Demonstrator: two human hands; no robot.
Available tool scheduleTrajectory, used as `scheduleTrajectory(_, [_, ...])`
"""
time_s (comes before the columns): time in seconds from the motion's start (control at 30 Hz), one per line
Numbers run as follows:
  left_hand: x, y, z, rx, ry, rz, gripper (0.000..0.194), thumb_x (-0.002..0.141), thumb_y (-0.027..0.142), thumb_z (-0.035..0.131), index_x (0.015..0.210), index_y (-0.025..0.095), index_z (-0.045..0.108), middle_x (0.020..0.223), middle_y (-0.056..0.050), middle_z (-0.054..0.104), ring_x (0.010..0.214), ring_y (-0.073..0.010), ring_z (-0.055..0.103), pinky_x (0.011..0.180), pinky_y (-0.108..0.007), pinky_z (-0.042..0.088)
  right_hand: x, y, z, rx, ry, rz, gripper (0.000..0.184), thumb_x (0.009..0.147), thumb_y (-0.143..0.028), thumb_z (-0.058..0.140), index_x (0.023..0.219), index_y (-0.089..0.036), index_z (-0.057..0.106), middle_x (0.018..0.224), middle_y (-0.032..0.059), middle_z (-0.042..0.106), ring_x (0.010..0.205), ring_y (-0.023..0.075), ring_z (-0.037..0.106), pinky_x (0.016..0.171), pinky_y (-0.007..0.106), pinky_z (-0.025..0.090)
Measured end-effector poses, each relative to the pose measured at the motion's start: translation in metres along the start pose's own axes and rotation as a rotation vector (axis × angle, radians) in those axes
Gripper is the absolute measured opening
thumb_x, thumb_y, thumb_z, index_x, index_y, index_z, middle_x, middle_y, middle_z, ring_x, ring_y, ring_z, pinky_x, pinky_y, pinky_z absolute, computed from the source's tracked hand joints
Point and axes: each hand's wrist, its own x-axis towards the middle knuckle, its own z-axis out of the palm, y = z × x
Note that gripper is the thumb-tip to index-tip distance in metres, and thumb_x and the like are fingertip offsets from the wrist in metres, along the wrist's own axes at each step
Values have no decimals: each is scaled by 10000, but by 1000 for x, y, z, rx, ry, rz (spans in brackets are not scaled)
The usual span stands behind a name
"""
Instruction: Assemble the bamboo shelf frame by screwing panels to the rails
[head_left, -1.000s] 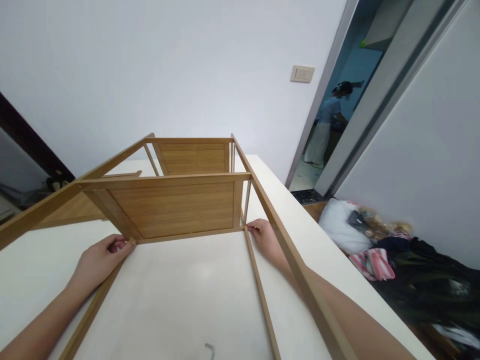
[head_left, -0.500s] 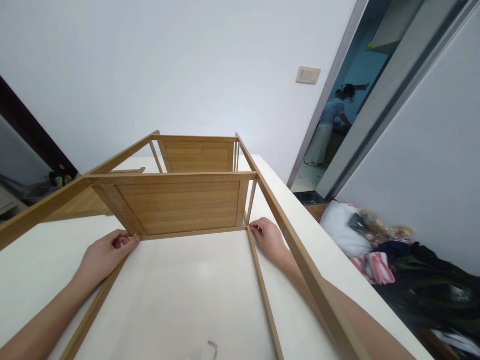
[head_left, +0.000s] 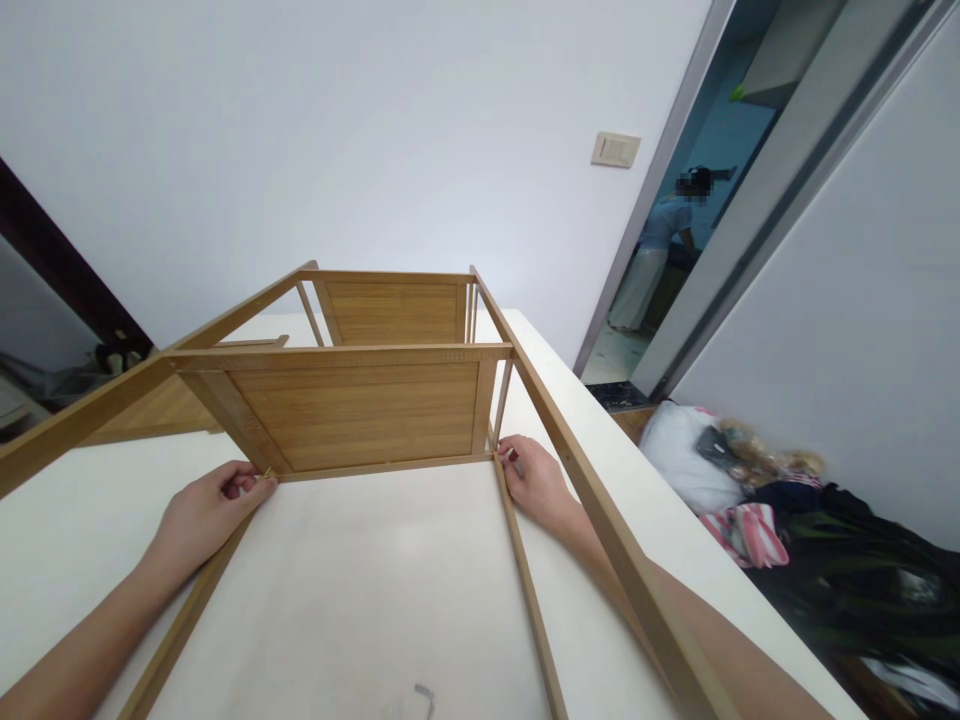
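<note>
A wooden shelf frame (head_left: 585, 465) lies on its side on a white table (head_left: 360, 590), with a panelled wooden shelf (head_left: 367, 415) standing across it. My left hand (head_left: 208, 508) is closed in a pinch at the shelf's lower left corner, on a thin gold-coloured piece (head_left: 266, 473) too small to name. At the lower right corner, by the joint with the lower rail (head_left: 525, 575), my right hand (head_left: 534, 480) has its fingers curled together; what they hold, if anything, is hidden. A bent hex key (head_left: 426, 697) rests on the table near the front.
A second shelf panel (head_left: 394, 310) spans the frame's far end. Another wooden panel (head_left: 154, 405) lies on the table's left. Bags and clothes (head_left: 757, 490) are piled on the floor at right. Through the doorway, a person (head_left: 660, 240) bends forward in another room.
The view has shifted slightly, then steadied. Both hands stay at their corners of the shelf. My right hand's fingers have moved a little at the joint.
</note>
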Motion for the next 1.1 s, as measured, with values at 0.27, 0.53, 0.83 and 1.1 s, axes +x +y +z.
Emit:
scheduleTrajectory(0.27, [-1,2,-1,3,0,-9,408,788,562,532,954,196,605,822,-17,695,802,-215,640,706,-268,429,-2,-5,-5,-87,-111,-119,441,842,-32,435,1095,-291,687,1214,34,643,1125,208,564,922,307,461])
scheduleTrajectory(0.53, [-1,1,-2,-2,-14,-14,433,793,579,518,968,193,603,842,-28,696,811,-223,638,717,-279,428,-3,-6,-3,-178,-148,-141,443,888,-65,429,1206,-269,660,1178,78,647,1067,217,572,895,317,486])
scheduleTrajectory(0.83, [0,-1,1,-21,-1,-23,412,772,593,523,929,219,598,802,-8,670,770,-201,620,691,-265,413,2,9,6,16,-20,-111,405,892,-69,425,1139,-276,670,1103,40,690,1033,209,612,898,340,496])
scheduleTrajectory(1.1, [1,-1,1,-20,9,-18,417,765,595,531,921,216,607,795,-7,677,766,-200,623,691,-267,417,2,11,7,86,4,-64,354,900,-113,405,1096,-269,656,1054,25,703,1005,200,631,894,326,486])
